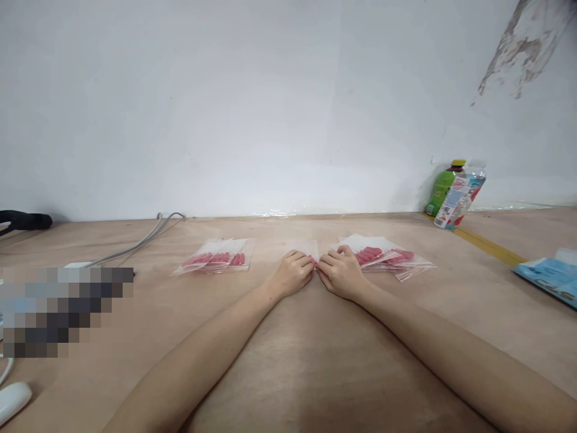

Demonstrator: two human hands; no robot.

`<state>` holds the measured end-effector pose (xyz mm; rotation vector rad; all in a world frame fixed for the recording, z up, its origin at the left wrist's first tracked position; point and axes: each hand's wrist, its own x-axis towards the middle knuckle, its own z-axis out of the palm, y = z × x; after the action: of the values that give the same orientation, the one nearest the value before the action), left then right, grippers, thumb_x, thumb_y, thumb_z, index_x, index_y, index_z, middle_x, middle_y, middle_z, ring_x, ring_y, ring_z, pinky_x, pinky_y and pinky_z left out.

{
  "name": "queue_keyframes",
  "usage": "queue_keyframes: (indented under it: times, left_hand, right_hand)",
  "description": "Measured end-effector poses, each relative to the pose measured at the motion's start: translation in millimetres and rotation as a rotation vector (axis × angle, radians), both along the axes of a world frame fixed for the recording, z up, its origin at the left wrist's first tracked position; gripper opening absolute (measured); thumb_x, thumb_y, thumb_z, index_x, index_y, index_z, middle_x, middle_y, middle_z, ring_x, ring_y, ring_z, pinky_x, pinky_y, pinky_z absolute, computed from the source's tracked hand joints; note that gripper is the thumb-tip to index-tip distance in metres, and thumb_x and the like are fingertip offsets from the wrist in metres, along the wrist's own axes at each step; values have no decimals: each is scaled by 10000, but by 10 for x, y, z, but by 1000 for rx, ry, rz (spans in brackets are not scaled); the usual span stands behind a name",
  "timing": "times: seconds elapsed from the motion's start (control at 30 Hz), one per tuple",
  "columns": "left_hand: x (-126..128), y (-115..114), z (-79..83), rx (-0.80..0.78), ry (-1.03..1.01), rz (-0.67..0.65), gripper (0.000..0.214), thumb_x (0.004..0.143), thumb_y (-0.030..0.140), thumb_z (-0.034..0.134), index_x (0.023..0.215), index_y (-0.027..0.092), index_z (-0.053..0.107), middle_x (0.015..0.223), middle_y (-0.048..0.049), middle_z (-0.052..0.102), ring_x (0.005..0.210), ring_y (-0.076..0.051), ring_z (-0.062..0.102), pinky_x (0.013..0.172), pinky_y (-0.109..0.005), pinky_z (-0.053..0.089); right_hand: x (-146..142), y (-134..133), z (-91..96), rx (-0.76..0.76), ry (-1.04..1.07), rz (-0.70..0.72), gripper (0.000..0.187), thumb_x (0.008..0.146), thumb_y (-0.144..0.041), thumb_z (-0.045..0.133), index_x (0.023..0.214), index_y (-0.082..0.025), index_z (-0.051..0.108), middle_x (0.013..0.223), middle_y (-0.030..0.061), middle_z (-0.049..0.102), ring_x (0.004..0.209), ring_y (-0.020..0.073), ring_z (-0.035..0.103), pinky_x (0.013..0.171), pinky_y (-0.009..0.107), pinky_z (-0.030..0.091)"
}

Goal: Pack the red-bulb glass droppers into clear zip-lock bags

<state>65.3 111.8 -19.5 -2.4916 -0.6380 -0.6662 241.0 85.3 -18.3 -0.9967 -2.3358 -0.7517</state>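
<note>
My left hand [294, 273] and my right hand [341, 273] meet at the middle of the table, fingers curled and tips nearly touching. Between them they pinch the near edge of a small clear plastic bag [305, 245], which lies flat. A bit of red [312, 260] shows at the bag by my fingertips; my hands cover most of it. Just right of my right hand is a spread pile of similar bags [383, 257] with red stick-like pieces inside. Left of my left hand lie several more such bags [220, 257], overlapping, also holding red pieces.
Two drink bottles, one green [442, 189] and one clear with a printed label [460, 198], lean against the white wall. A blue packet [550, 279] lies at right. On the left are a grey cable [144, 239], a blurred-out object [58, 310] and a white mouse [13, 402].
</note>
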Motion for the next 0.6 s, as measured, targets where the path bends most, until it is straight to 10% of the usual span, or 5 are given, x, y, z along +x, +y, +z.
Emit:
queue_keyframes:
  times: [0.6]
  left_hand:
    - [-565, -126, 81, 24, 51, 167, 244, 894, 156, 365, 743, 128, 554, 704, -71, 572, 702, -189, 526, 670, -315, 409]
  right_hand:
    - [40, 16, -26, 7, 52, -57, 162, 799, -166, 456, 694, -162, 579, 705, 33, 611, 703, 146, 483, 745, 348, 220]
